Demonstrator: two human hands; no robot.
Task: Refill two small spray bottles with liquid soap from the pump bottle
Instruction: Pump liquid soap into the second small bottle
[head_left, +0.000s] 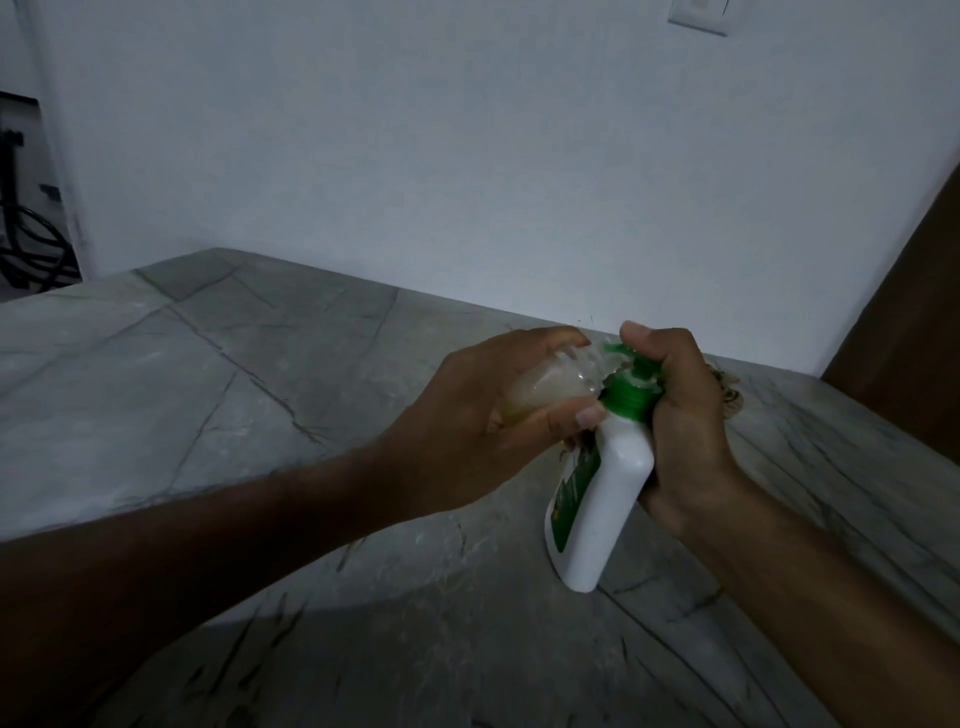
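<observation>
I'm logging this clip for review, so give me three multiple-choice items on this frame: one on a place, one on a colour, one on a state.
1. Where does the pump bottle's base rest?
A. On the grey marbled counter
B. On the floor
C. Inside a sink

2. What colour is the pump bottle's collar?
A. Red
B. Green
C. Blue

3. How does the small clear bottle stand?
A. Lying alone on the counter
B. Upright on a shelf
C. Gripped in the left hand at the pump's nozzle

Answers:
1. A: the tilted white bottle's bottom corner touches the counter.
2. B: the ring under the pump head is green, as is the label's edge.
3. C: the left hand curls round it beside the nozzle, while the right hand grips the pump top.
</observation>
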